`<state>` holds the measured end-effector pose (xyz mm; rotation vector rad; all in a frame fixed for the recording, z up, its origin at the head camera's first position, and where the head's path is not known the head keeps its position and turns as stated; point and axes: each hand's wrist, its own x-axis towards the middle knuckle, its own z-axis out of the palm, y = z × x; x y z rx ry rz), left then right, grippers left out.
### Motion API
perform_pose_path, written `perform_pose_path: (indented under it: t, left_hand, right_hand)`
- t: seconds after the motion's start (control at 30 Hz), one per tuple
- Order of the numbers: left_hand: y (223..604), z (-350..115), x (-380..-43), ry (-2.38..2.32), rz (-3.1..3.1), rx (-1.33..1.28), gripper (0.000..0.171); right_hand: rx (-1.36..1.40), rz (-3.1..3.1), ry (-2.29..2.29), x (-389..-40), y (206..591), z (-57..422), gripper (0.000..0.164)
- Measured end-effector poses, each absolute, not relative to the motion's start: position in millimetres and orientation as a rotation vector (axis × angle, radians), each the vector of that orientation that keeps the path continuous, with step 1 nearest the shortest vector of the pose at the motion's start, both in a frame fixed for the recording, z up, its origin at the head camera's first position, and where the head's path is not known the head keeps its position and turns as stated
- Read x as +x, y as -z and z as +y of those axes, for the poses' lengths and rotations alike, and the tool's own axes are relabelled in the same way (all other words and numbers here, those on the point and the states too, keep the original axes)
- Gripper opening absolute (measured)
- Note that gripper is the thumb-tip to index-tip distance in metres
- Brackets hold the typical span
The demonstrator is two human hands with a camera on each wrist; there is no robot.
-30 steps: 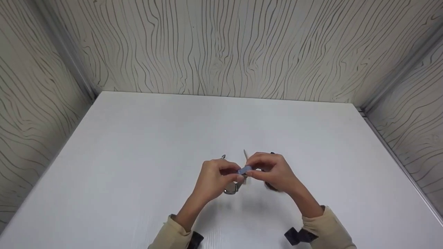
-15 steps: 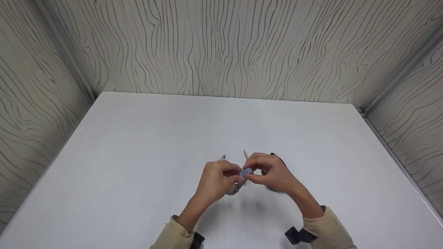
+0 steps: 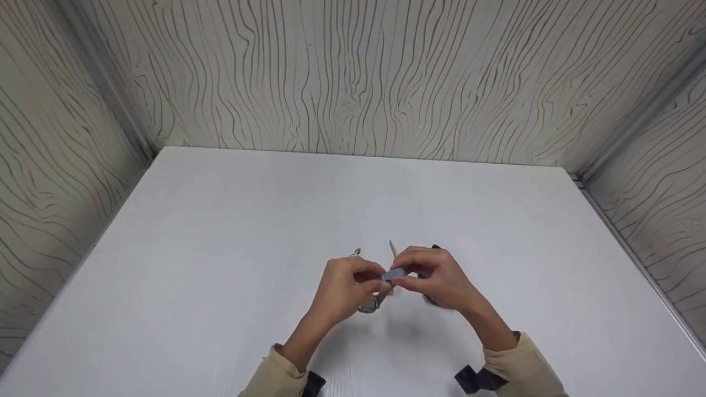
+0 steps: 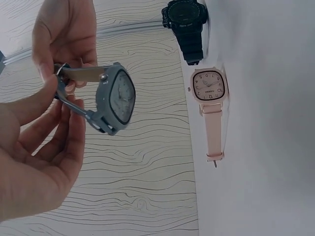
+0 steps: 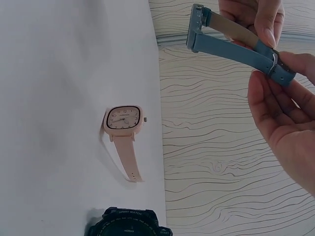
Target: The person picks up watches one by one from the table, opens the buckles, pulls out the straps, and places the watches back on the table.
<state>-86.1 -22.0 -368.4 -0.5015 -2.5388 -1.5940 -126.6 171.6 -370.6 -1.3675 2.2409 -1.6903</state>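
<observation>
My left hand (image 3: 342,284) and right hand (image 3: 433,273) meet at the centre front of the table, pinching the strap of a blue wristwatch (image 3: 392,274) between thumbs and fingers. In the right wrist view the strap (image 5: 231,51) forms a closed loop, its end running through the metal buckle (image 5: 274,63), where the fingers hold it. The square watch case (image 4: 117,98) hangs off the far end of the loop, dial facing outward in the left wrist view. Palms and fingers hide part of the buckle end.
A pink watch (image 4: 209,86) with a squarish dial lies on the white table (image 3: 248,220), beneath the hands. Beside it is a chunky black watch (image 4: 186,24), mostly behind the right hand in the head view. A small shiny tip (image 3: 357,251) shows past the left hand. Wood-patterned walls (image 3: 347,77) enclose the table.
Both hands stay almost in place with the blue watch between them. The left hand and the strap end have shifted slightly to the right, and the hanging case has tilted a little.
</observation>
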Motion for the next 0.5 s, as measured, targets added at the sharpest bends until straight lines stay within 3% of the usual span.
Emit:
perform_pose_path:
  t: [0.5]
  left_hand:
    - [370.4,-23.1,-86.8,1.662,-2.539,-0.482,0.012]
  right_hand:
    - [-1.164,2.168,1.815,-124.6,368.0,180.0,0.015]
